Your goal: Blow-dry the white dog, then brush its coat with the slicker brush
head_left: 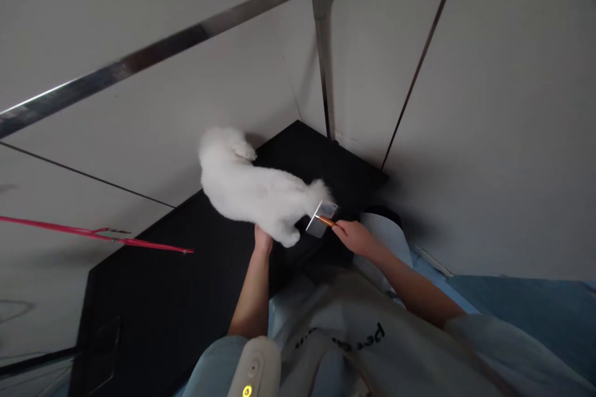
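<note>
A white fluffy dog (251,192) stands on a black table (186,298), its head end to the far left and its rear towards my right hand. My left hand (263,239) reaches in under its belly and touches it there; the fingers are hidden by the fur. In my closed right hand (350,236) is the orange-brown handle of a slicker brush (321,218). The brush's flat, pale head is at the fur of the dog's rear, by the tail.
A metal grooming arm (186,37) rises from the table's far corner and crosses overhead to the left. A red strap (93,232) hangs over the left side. Pale walls (488,136) border the table. A pale device with a yellow light (255,366) is at the bottom.
</note>
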Tool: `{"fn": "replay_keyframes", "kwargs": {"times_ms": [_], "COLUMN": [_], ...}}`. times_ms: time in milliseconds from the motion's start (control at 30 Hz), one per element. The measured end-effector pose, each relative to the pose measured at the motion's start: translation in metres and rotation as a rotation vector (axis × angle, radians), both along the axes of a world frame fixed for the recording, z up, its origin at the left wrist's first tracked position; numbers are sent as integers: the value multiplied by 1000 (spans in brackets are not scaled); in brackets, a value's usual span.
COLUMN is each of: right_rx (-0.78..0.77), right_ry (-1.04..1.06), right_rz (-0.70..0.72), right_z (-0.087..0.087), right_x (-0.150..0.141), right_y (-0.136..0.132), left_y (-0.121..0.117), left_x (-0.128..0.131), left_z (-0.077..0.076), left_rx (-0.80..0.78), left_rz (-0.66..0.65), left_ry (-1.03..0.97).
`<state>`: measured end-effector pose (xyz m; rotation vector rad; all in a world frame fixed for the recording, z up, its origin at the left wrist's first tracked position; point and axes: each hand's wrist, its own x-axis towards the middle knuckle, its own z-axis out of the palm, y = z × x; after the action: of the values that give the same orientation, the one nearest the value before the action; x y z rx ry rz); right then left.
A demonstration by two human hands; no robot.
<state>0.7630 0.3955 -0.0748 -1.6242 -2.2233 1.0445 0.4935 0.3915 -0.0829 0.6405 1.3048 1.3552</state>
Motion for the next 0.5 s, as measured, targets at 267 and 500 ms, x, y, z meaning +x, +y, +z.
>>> {"fn": "replay_keyframes", "kwargs": {"times_ms": [267,500], "right_rx": [-13,-49], "right_ry": [-65,-180], "right_rz": [24,25], "right_z": [-8,-24], "right_x": [-20,14], "right_y": [-5,-14], "left_y": [-13,41], "left_x": [-3,38], "left_z": [14,67], "left_rx": [219,584], "left_rz": [542,-561], "left_ry": [762,1234]}}
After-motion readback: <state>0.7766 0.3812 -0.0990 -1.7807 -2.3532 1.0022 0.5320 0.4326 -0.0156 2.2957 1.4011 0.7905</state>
